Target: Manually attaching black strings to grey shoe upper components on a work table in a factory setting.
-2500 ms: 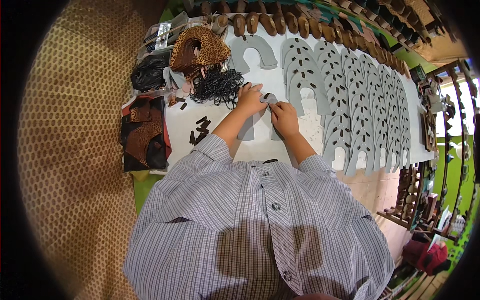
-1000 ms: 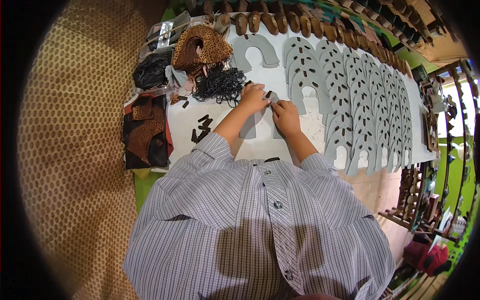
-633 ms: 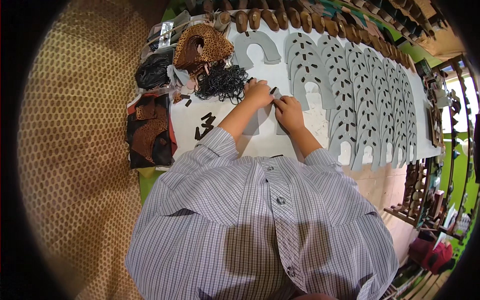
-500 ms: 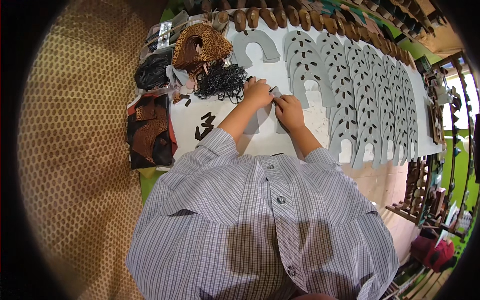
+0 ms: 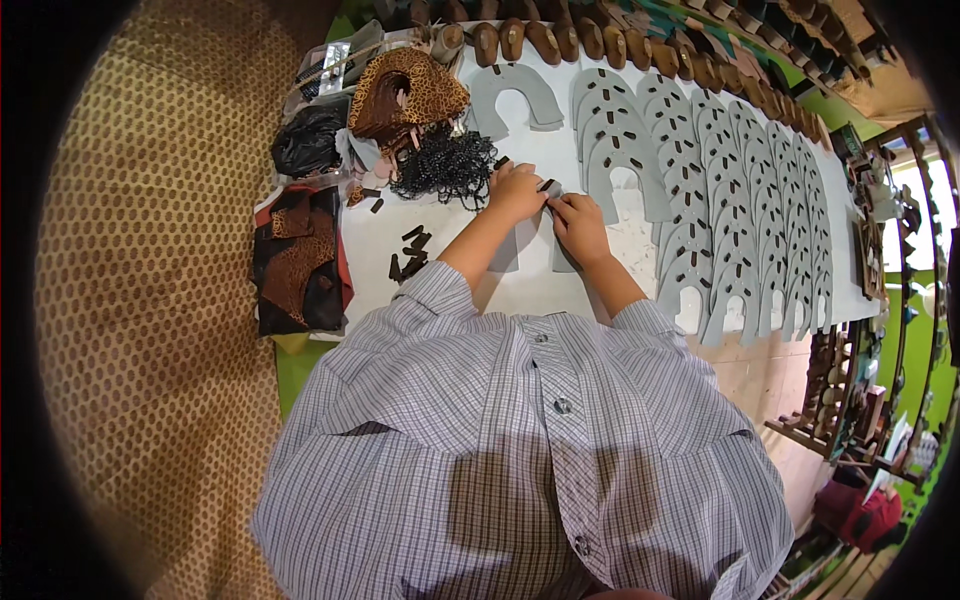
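Observation:
A grey U-shaped piece [image 5: 507, 252] lies on the white table under both my hands, its two legs pointing toward me. My left hand [image 5: 515, 193] is closed on its left part with the fingers curled. My right hand [image 5: 580, 224] pinches the right part, thumb and fingertips drawn together. Between the hands a short dark strip [image 5: 549, 186] shows on the top of the curve. Just beyond my left fingertips sits another dark strip [image 5: 503, 162]. My fingers partly cover the piece. Several loose dark strips [image 5: 409, 255] lie in a pile left of my left forearm.
Overlapping rows of grey U-shaped pieces with dark strips [image 5: 690, 180] cover the right side. Brown shoe lasts [image 5: 545, 42] line the far edge. A black cord tangle [image 5: 445, 168], leopard-print material [image 5: 410, 92] and a black bag [image 5: 308, 142] crowd the left. A rack [image 5: 825, 390] stands at right.
The dark strip between my hands shows more of its surface now. My hands stay at nearly the same spot on the grey piece, and the whole view has shifted slightly.

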